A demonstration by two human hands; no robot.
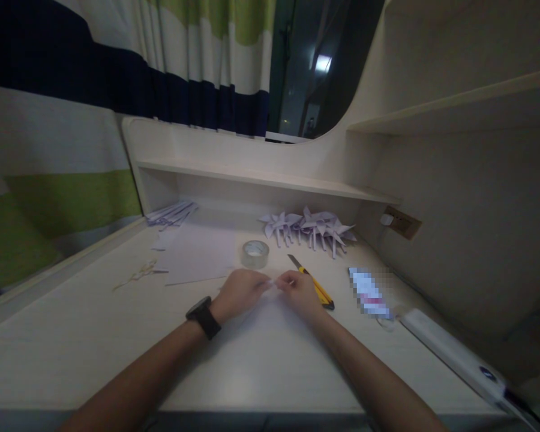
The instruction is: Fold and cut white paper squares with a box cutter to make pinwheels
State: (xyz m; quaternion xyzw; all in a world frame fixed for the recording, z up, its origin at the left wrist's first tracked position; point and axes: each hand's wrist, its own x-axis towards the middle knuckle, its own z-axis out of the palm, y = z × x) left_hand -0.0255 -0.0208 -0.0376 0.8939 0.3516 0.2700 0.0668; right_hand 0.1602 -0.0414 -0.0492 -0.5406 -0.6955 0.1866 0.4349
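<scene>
My left hand [245, 291], with a dark watch [203, 315] on its wrist, is closed in a pinch over the middle of the desk. My right hand [299, 291] meets it fingertip to fingertip, also pinching. Between them shows a small whitish piece [273, 284], perhaps paper, too small to make out. Just beyond the hands stands a roll of clear tape [255, 254]. A yellow utility knife [323, 292] lies partly behind my right hand, its blade [294, 261] out. White paper sheets [202, 246] lie beyond my left hand.
Gold-handled scissors [139, 274] lie at the left, near a bundle of paper sticks [173, 214]. Several paper pinwheels [315, 228] are heaped at the back right under a shelf [261, 177]. A phone [369, 294] and a long white lamp-like bar [450, 351] lie right.
</scene>
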